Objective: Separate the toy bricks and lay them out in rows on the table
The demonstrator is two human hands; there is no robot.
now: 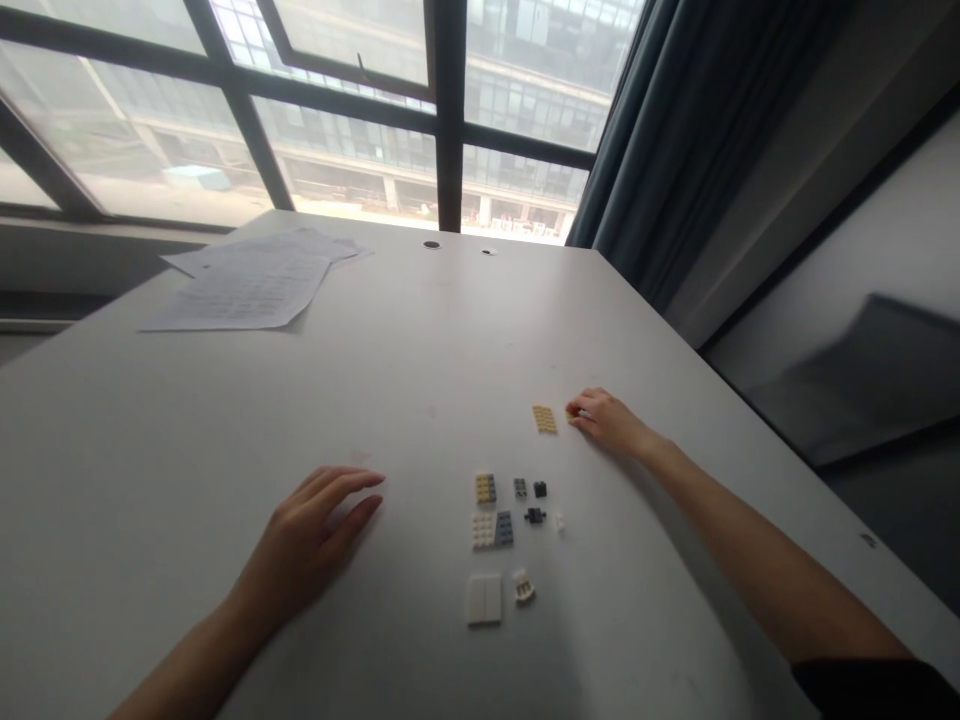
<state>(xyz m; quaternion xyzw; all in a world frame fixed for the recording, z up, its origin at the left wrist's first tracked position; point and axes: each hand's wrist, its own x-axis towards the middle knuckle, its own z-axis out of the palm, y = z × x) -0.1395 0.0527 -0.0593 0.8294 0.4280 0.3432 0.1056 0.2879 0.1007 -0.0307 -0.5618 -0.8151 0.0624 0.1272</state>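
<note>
My right hand [602,418] is closed on a small yellow piece [570,416], just right of a group of yellow pieces [544,419]. My left hand [319,525] hovers or rests at the left, thumb and fingers apart, holding nothing. Between the hands lie a yellow and grey brick group [486,488], white studded bricks [483,530], a dark grey brick [505,528], a grey piece [520,488], a black piece [540,489], a black connector [535,516] and a tiny white piece [559,522]. Nearer me are flat white tiles [484,600] and a curved white piece [523,587].
Printed papers [247,285] lie at the back left of the white table [420,330]. Two round cable holes, one dark [432,245] and one white-rimmed [488,252], sit near the far edge. Behind are windows and a dark curtain [660,130].
</note>
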